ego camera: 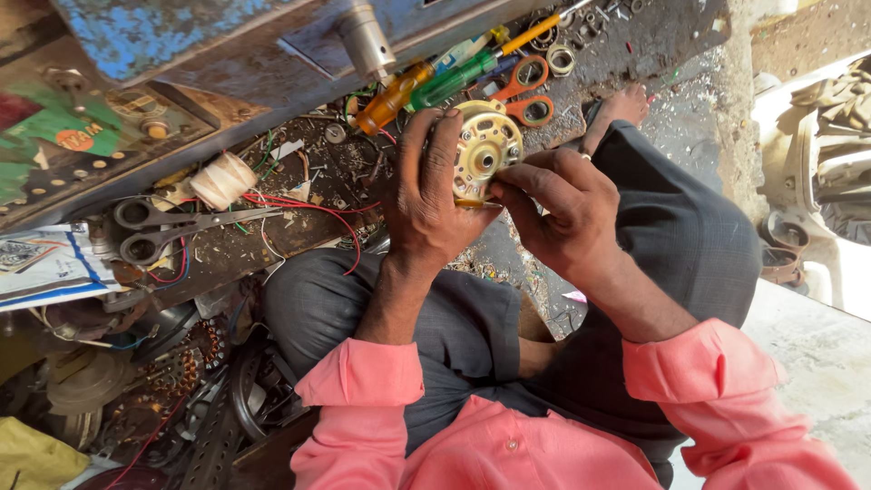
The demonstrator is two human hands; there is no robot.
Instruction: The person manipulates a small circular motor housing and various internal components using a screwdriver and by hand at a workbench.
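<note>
The left hand (422, 195) wraps its fingers around the rim of a round brass-coloured motor plate (485, 150), holding it upright over the lap. The right hand (562, 213) pinches the plate's lower edge. Beyond them on the littered floor (653, 54) lie orange and green screwdrivers (426, 89), orange scissors (531, 91), grey scissors (172, 227) and a thread spool (223, 180).

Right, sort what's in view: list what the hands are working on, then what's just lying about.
In hand:
- left hand, gripping the part
- right hand, pinching its edge
- round brass-coloured motor part

Lying about:
- grey scissors
- orange-handled scissors
- orange screwdriver
- green screwdriver
- spool of white thread
- red wire
</note>
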